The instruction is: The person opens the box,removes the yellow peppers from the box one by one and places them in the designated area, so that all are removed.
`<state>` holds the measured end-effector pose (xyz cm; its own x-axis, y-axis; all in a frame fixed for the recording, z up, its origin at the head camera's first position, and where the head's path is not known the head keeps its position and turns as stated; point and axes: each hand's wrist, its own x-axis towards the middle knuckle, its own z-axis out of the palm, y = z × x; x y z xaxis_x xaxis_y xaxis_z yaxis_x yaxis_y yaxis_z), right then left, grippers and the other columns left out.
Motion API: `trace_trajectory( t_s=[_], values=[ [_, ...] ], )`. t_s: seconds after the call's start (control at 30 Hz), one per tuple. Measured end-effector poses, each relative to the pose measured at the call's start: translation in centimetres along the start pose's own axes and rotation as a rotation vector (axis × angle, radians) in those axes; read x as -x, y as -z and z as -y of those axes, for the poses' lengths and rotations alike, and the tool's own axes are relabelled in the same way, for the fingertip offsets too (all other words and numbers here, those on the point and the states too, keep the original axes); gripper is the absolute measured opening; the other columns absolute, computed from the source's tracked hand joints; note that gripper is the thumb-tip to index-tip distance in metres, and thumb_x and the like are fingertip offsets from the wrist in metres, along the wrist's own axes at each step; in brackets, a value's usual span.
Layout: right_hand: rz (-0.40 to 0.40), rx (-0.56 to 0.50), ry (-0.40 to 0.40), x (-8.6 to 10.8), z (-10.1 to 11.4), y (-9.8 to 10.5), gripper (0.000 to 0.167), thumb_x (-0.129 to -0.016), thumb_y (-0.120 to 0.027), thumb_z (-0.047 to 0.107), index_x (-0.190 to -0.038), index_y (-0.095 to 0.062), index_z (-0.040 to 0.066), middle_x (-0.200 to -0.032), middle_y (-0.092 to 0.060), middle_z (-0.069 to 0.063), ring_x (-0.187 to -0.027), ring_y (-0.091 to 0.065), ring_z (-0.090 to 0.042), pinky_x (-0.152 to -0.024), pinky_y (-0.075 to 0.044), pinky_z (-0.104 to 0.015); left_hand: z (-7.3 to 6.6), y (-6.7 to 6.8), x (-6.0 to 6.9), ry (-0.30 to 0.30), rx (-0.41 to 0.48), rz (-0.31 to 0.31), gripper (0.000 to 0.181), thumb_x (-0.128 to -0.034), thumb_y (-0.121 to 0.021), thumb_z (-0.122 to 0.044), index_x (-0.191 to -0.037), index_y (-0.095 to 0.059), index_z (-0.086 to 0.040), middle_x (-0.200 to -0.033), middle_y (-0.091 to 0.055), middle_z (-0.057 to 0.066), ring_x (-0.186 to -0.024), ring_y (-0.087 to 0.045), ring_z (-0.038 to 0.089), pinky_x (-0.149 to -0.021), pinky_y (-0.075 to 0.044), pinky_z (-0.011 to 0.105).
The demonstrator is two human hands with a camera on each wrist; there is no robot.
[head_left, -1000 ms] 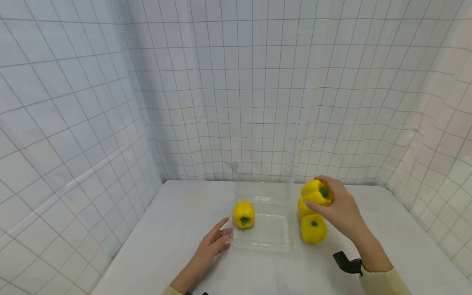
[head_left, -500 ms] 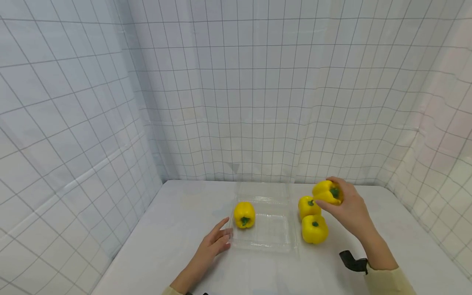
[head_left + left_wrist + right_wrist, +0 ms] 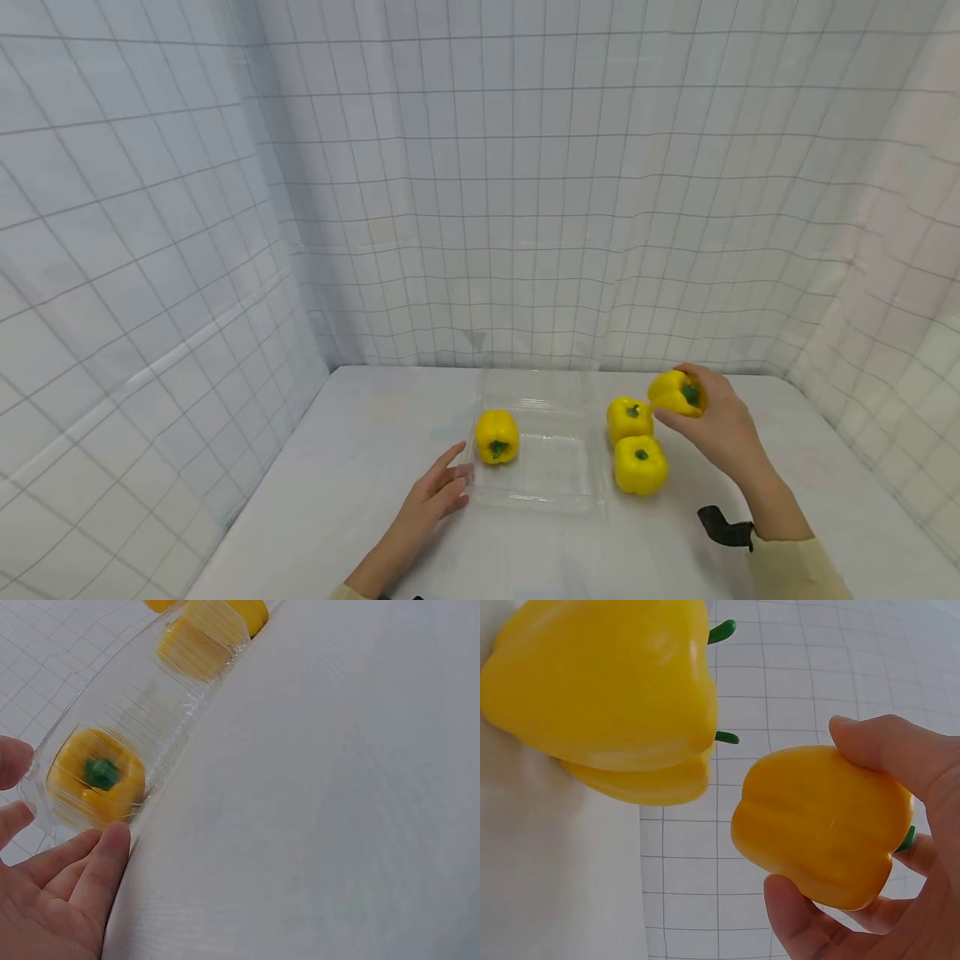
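Note:
My right hand (image 3: 718, 421) grips a yellow bell pepper (image 3: 677, 393) above the table, fingers and thumb round its sides. In the right wrist view the held pepper (image 3: 821, 825) lies on its side, its green stem towards the palm. Two more yellow peppers, a rear one (image 3: 628, 419) and a front one (image 3: 640, 465), stand upright to its left, stems up. A clear plastic container (image 3: 555, 467) lies with its lid (image 3: 534, 387) folded back; one pepper (image 3: 497, 435) is inside at the left. My left hand (image 3: 431, 496) touches the container's left end with its fingertips.
The white table (image 3: 360, 433) is enclosed by white gridded sheets (image 3: 525, 208) at the back and both sides. The pair of standing peppers is close to the container's right side.
My right hand has moved to the right with its pepper, away from the rear standing pepper, which now shows fully. The left hand and the container have stayed in place.

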<state>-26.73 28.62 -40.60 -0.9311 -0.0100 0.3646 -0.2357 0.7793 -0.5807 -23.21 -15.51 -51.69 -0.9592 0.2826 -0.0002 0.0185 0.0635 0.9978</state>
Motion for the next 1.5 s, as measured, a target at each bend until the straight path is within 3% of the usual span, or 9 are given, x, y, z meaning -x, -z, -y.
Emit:
trace_trajectory(
  t_s=[0.3,0.73,1.23,1.5],
  values=[
    [0.019,0.035,-0.050,-0.3,-1.7,0.4,0.083,-0.088,-0.073,0.054,-0.150,-0.039,0.010,-0.138,-0.044,-0.028,-0.113,-0.048,-0.046,-0.085,-0.047,-0.066,0.1,-0.1,-0.4,-0.015,-0.008,0.002,0.060,-0.1059,-0.053,-0.029,-0.160,-0.028,-0.020,-0.146,-0.049,0.023,-0.134,-0.048,0.035,-0.100,-0.051,0.038],
    [0.100,0.055,-0.135,-0.3,-3.5,-1.2,0.086,-0.086,-0.074,0.055,-0.150,-0.038,0.011,-0.129,-0.044,-0.029,-0.103,-0.051,-0.044,-0.077,-0.050,-0.055,-0.1,-0.2,0.0,-0.016,-0.010,-0.005,0.061,-0.1056,-0.054,-0.029,-0.160,-0.028,-0.020,-0.148,-0.047,0.024,-0.135,-0.047,0.035,-0.101,-0.051,0.041],
    [0.176,0.154,-0.188,0.0,-5.5,-3.3,0.084,-0.086,-0.075,0.053,-0.147,-0.040,0.008,-0.127,-0.044,-0.032,-0.100,-0.055,-0.048,-0.078,-0.048,-0.063,0.0,-0.1,-0.1,-0.028,-0.016,-0.001,0.062,-0.1052,-0.055,-0.029,-0.160,-0.028,-0.019,-0.147,-0.048,0.024,-0.134,-0.048,0.036,-0.100,-0.051,0.041],
    [0.201,0.195,-0.170,0.0,-5.6,-3.6,0.084,-0.084,-0.075,0.053,-0.146,-0.042,0.008,-0.126,-0.045,-0.032,-0.098,-0.057,-0.047,-0.076,-0.050,-0.063,-0.1,-0.2,-0.1,-0.032,-0.027,-0.002,0.062,-0.1052,-0.055,-0.028,-0.160,-0.028,-0.018,-0.145,-0.049,0.024,-0.133,-0.049,0.036,-0.100,-0.052,0.040]
  ],
)
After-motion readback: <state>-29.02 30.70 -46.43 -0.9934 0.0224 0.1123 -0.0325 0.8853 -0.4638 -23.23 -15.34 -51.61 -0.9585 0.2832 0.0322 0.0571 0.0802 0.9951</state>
